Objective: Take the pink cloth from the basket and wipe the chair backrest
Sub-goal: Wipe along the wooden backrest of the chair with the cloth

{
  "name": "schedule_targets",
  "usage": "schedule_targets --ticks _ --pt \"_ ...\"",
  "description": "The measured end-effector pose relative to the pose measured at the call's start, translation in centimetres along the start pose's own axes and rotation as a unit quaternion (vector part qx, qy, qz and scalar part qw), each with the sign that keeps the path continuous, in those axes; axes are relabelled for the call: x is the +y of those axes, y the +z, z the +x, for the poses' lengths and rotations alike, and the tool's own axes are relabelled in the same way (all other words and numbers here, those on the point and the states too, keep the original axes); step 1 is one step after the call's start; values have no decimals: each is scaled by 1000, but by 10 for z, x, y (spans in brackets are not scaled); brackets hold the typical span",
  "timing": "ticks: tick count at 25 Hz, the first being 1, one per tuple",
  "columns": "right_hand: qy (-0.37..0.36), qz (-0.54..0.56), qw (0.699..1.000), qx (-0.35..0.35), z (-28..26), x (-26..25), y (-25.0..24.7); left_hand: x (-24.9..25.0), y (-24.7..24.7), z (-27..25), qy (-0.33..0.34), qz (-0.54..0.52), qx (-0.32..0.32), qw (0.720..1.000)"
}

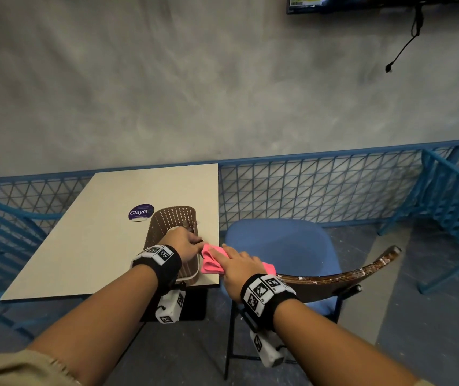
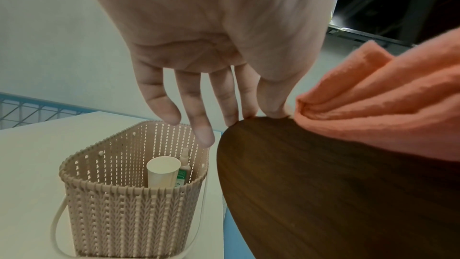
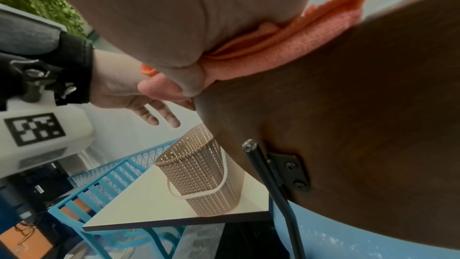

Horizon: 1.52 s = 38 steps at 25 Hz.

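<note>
Two hands work at the left end of the chair backrest (image 1: 334, 277): furthest left stands the woven basket (image 1: 176, 232) on the pale table (image 1: 83, 240), a white tube (image 2: 163, 170) and a small bottle (image 2: 184, 164) upright inside it. Next, the left hand (image 1: 186, 243) pinches the end of the dark wooden backrest between thumb and fingertips (image 2: 248, 111), its other fingers loose above the basket. Just to the right, the right hand (image 1: 239, 267) presses the bunched pink cloth (image 1: 211, 260) against the backrest's top edge, its grip clamped on the cloth with the thumb tucked under it, above the blue chair seat (image 1: 278, 246).
</note>
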State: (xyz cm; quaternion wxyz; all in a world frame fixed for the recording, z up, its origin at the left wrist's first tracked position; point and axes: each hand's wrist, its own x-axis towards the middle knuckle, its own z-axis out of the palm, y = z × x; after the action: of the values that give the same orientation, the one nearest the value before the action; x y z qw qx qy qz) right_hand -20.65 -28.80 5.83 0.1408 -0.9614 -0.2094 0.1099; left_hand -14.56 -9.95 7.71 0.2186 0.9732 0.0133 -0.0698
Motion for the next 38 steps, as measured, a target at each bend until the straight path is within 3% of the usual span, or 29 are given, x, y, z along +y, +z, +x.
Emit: schedule_targets --ticks 13,21,29,34,38 --pt "0 25 1000 14 -8 15 0 9 18 -12 -75 6 12 997" --pt "-2 7 1000 17 -31 37 -4 14 15 -10 -58 42 7 997" --pt "15 -9 1000 13 -20 17 0 13 23 -12 -56 67 21 996" --pt "0 -28 999 22 -32 22 0 16 25 -13 -22 102 2 995" --pt "5 -45 999 10 -32 22 1 22 32 -17 29 81 39 996"
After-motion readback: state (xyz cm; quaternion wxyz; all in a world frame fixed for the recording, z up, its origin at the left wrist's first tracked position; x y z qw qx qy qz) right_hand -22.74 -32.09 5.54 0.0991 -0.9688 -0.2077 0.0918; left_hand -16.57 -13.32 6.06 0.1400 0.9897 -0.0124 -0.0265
